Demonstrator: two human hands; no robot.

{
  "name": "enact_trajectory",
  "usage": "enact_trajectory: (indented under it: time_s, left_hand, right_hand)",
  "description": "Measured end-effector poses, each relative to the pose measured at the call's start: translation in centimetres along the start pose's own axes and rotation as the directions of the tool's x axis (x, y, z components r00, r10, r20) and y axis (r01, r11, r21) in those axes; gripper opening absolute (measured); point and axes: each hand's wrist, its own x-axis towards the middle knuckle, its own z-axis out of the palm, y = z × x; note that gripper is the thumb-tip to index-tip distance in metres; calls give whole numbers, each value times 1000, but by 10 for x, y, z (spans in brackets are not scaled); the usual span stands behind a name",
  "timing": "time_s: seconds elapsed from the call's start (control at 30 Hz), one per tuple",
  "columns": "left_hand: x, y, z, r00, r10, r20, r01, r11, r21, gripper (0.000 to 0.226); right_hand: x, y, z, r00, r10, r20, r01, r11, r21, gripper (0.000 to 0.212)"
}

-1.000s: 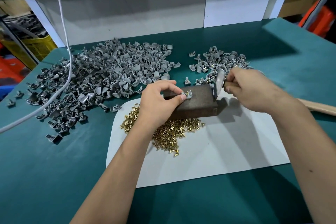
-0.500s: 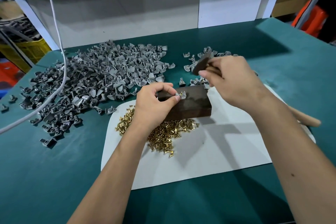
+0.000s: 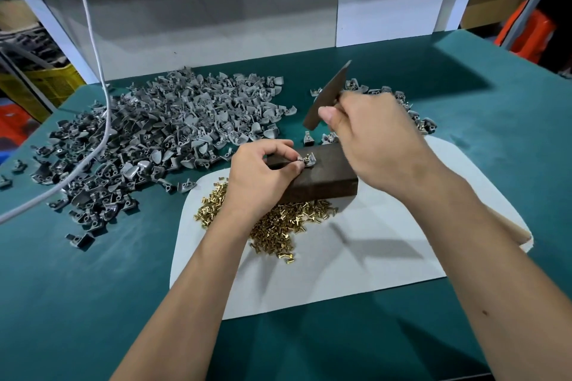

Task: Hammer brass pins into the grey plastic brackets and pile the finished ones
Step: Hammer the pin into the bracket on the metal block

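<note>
Nearest the camera there's a white mat (image 3: pixel 356 257) laid on the green table (image 3: pixel 77 303), with a loose heap of brass pins (image 3: pixel 278 223) on its far left part. Just behind the pins sits a dark block (image 3: pixel 325 179). The left hand (image 3: pixel 263 176) pinches a grey bracket (image 3: pixel 308 161) flat on top of the block, a brass pin standing up in it. The right hand (image 3: pixel 374 139) is wrapped round the handle of a hammer (image 3: pixel 328 96), head raised and tilted above the block, not touching the bracket. Farther back on the left is a big pile of grey brackets (image 3: pixel 161 139). A smaller pile (image 3: pixel 411 111) lies far right, mostly hidden behind the right hand. A white cable (image 3: pixel 102 96) hangs over the big pile.
</note>
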Motion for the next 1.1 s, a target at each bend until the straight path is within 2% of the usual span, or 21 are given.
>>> enact_trajectory:
  time_s: [0.07, 0.13, 0.2, 0.3, 0.33, 0.43, 0.5, 0.57, 0.67, 0.7, 0.77, 0.83, 0.9, 0.97, 1.0, 1.1]
  left_hand:
    - [-1, 0, 1, 1000, -15, 11, 15, 1000, -5, 13]
    - [-2, 2, 2, 999, -36, 25, 36, 999, -21, 14]
    - [-1, 4, 2, 999, -42, 28, 43, 999, -23, 12]
    - [-1, 3, 0, 999, -39, 22, 39, 999, -12, 9]
    - [-1, 3, 1, 999, -37, 23, 37, 999, -12, 9]
    - [-1, 1, 2, 999, -35, 19, 35, 999, 1, 9]
    - [0, 2, 2, 999, -43, 18, 42, 999, 6, 8]
    - [0, 3, 0, 999, -48, 18, 48, 999, 11, 8]
    - [0, 4, 0, 999, -42, 29, 42, 999, -2, 8]
    - [0, 3, 1, 999, -43, 31, 44, 999, -12, 8]
    - [-1, 3, 1, 998, -52, 30, 53, 999, -15, 9]
    - [-1, 4, 1, 998, -59, 30, 59, 998, -15, 8]
    - [-1, 3, -1, 998, -56, 27, 56, 998, -11, 8]
    - [0, 4, -1, 998, -50, 27, 50, 999, 1, 9]
    - [0, 4, -1, 999, -46, 28, 46, 999, -1, 11]
    - [-1, 4, 0, 998, -49, 25, 49, 999, -12, 16]
  right_hand:
    - [-1, -4, 6, 980, 66, 189, -47, 993, -106, 37]
    - [0, -4, 3, 951, 123, 284, -74, 981, -177, 43]
    - [5, -3, -6, 963, 113, 245, -60, 975, -213, 44]
    - [5, -5, -4, 998, 49, 45, -44, 993, -107, 36]
    - [2, -7, 0, 997, 54, 46, -49, 993, -103, 33]
    - [-6, -7, 11, 959, 134, 251, -99, 984, -148, 34]
    - [0, -4, 1, 940, 175, 292, -118, 972, -204, 41]
    - [5, -4, -8, 958, 154, 241, -99, 969, -226, 44]
    - [-2, -8, -3, 993, 99, 58, -94, 992, -88, 33]
    - [-5, -11, 2, 991, 101, 89, -93, 992, -85, 29]
    - [-7, -13, 6, 960, 124, 251, -86, 984, -158, 29]
    - [1, -13, -3, 941, 152, 303, -75, 965, -253, 37]
    - [7, -13, -13, 966, 123, 226, -62, 964, -258, 42]
    - [5, -13, -10, 994, 86, 63, -76, 985, -158, 35]
    - [3, -15, -5, 995, 82, 59, -73, 988, -136, 32]
    - [-3, -16, 7, 948, 139, 285, -90, 980, -179, 31]
